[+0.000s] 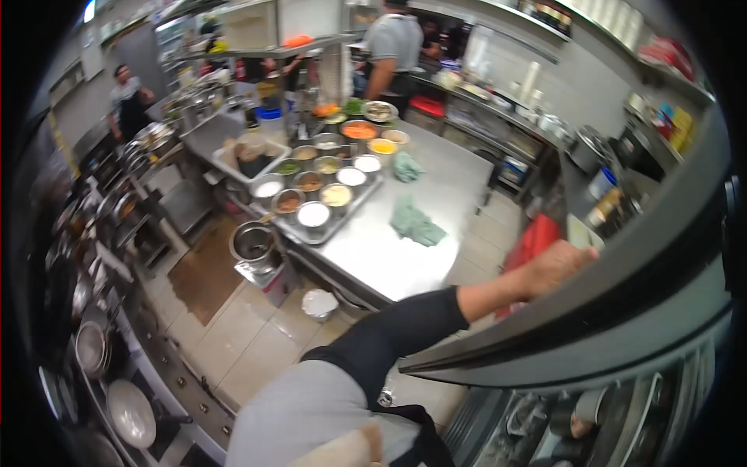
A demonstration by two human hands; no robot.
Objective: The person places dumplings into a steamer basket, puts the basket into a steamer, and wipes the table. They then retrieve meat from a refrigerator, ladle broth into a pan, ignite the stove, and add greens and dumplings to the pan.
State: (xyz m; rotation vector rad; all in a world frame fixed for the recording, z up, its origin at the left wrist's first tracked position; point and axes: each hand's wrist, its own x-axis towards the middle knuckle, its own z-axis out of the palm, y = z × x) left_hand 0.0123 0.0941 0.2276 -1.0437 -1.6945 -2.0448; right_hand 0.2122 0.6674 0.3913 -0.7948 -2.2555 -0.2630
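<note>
My left hand [556, 268], at the end of a black sleeve, reaches to the right and grips the edge of an open door [568, 311] with a curved dark rim. Its fingertips are partly hidden by the door. Under the door, shelves [537, 420] with containers and a white-rimmed pot [589, 405] show. A blurred skin-toned patch, probably my right hand [375, 442], is at the bottom edge beside a beige thing [338, 451]. I cannot make out its fingers or a hold.
A steel table [373, 257] bears a tray of bowls and two green cloths [416, 222]. A pot [253, 243] and a foil-covered container [319, 304] stand below. Pans [131, 412] are at lower left. One person [393, 47] stands behind the table, another [128, 101] far left.
</note>
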